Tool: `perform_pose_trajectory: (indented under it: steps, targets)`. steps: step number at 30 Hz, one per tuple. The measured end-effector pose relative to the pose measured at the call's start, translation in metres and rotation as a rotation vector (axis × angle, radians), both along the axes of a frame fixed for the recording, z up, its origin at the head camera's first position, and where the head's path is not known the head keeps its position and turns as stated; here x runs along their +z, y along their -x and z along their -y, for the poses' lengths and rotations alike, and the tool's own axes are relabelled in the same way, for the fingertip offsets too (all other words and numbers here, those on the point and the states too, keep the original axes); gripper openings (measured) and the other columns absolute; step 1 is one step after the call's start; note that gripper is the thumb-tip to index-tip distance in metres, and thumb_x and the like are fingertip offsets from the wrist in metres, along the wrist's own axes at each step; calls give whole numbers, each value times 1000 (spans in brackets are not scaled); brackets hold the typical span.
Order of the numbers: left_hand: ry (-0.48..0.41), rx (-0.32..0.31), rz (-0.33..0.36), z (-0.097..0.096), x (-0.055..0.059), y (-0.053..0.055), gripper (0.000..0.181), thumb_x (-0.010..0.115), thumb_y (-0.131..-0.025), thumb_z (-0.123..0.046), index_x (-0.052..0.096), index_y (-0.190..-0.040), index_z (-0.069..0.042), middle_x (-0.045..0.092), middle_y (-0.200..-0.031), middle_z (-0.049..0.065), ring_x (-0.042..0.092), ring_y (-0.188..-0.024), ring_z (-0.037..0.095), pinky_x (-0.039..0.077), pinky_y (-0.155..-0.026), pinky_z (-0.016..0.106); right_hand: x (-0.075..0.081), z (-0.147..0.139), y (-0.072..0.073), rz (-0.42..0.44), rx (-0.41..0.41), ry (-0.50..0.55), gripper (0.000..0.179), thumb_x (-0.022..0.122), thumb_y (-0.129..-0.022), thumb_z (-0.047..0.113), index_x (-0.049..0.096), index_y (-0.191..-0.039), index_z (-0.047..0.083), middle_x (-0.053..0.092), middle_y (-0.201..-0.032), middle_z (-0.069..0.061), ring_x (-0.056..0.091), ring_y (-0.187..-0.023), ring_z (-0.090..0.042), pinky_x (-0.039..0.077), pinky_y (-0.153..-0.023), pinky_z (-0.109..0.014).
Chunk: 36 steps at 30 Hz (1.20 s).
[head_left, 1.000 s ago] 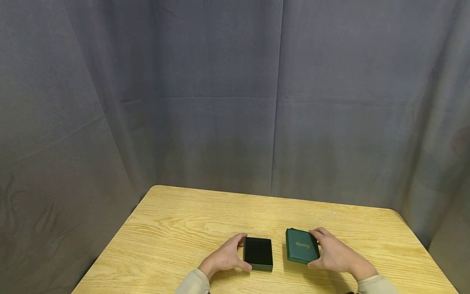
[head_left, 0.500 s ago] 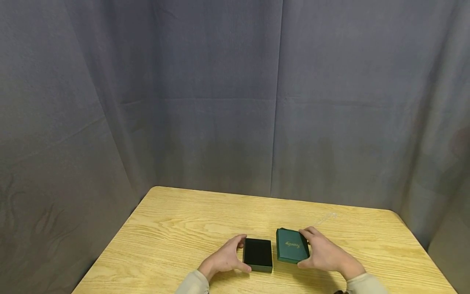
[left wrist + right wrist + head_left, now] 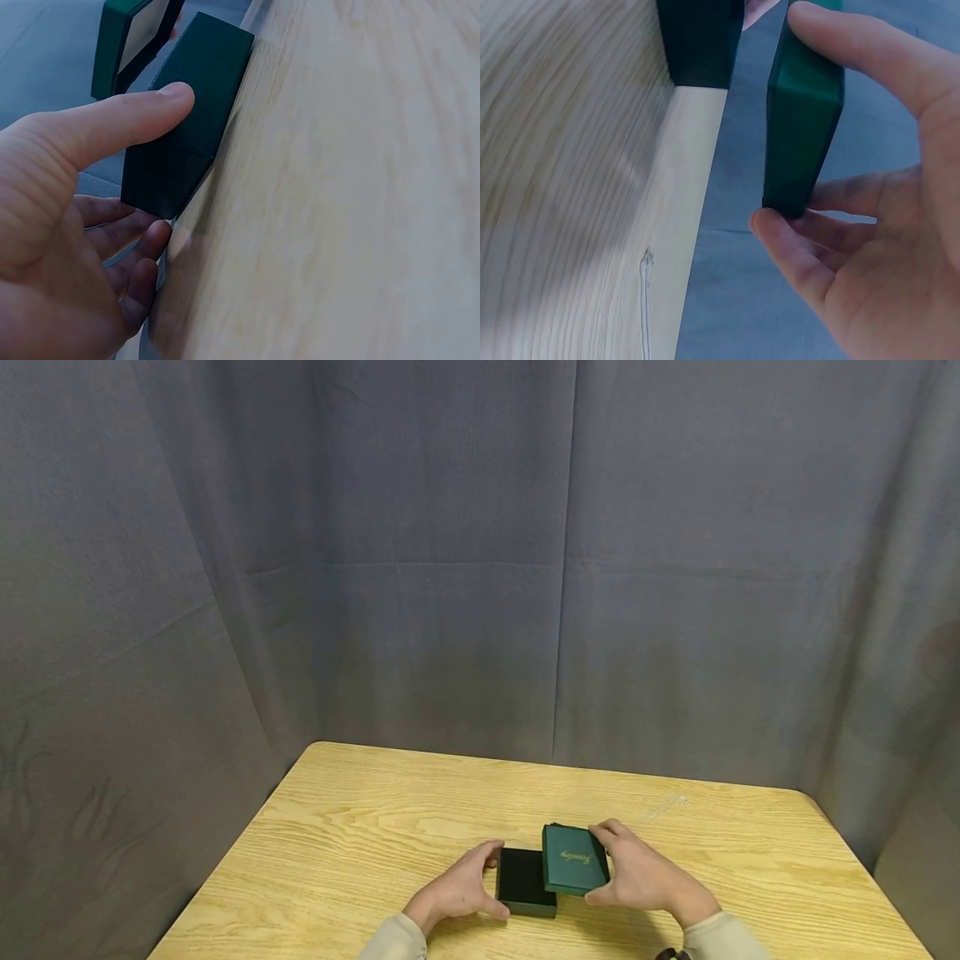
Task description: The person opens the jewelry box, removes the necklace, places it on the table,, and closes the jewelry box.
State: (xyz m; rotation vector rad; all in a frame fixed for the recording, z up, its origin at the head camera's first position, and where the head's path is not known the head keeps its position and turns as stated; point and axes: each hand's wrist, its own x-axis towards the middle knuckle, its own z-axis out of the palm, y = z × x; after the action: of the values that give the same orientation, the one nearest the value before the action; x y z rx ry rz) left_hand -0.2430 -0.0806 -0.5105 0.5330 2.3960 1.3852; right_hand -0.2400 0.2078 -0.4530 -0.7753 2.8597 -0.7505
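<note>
A dark green box base (image 3: 517, 887) with a black inside sits on the table, its opening facing up. My left hand (image 3: 457, 885) grips it from the left, the thumb on its near side and the fingers at the far side. Above its right part is the green lid (image 3: 572, 860), gold lettering on top, held by my right hand (image 3: 641, 872) between thumb and fingers at its right side. In the right wrist view a gap shows between the lid (image 3: 804, 120) and the base (image 3: 701, 45). The left wrist view shows the lid's pale underside (image 3: 142, 34).
A thin, see-through strip-like item (image 3: 666, 808) lies on the wooden table (image 3: 390, 802) behind my right hand; its exact kind is unclear. Grey curtains (image 3: 450, 610) hang behind the table and along its sides.
My right hand has carried the lid leftward, from beside the base to partly over it. My left hand and the base have stayed nearly still.
</note>
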Motion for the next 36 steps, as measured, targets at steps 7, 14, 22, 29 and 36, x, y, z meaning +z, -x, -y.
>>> perform_pose_trajectory:
  steps: [7,14,22,29,36]
  targets:
    - [1,-1,16,0,1,0,94,86,-67,-10,32,-144,-3,43,-135,10,42,-121,30,36,-100,47,0,14,2,-6,15,10,97,82,-65,46,43,-134,-11,48,-122,-12,51,-101,-20,48,-80,-42]
    - [-4,-4,32,0,-1,2,93,85,-68,-10,32,-144,-3,43,-135,11,42,-122,31,35,-100,49,-3,24,3,0,30,-7,98,81,-67,48,41,-135,-10,46,-123,-13,51,-102,-21,48,-81,-42]
    - [-5,-11,38,0,0,2,93,85,-69,-11,32,-145,-4,43,-135,12,42,-122,31,35,-100,49,-4,31,4,-11,36,-21,98,80,-67,51,42,-135,-9,47,-123,-13,52,-103,-23,47,-83,-44]
    - [-10,-17,46,1,-1,3,94,85,-70,-12,31,-145,-4,41,-135,11,41,-122,30,35,-99,49,-7,36,4,-16,32,-39,99,80,-67,52,42,-135,-9,47,-124,-15,52,-104,-25,48,-84,-44]
    - [-4,-18,41,0,-3,3,95,85,-69,-11,30,-146,-3,41,-135,10,41,-122,29,35,-100,47,-10,42,4,-1,33,-30,97,81,-66,49,43,-134,-10,48,-121,-12,52,-96,-19,48,-77,-40]
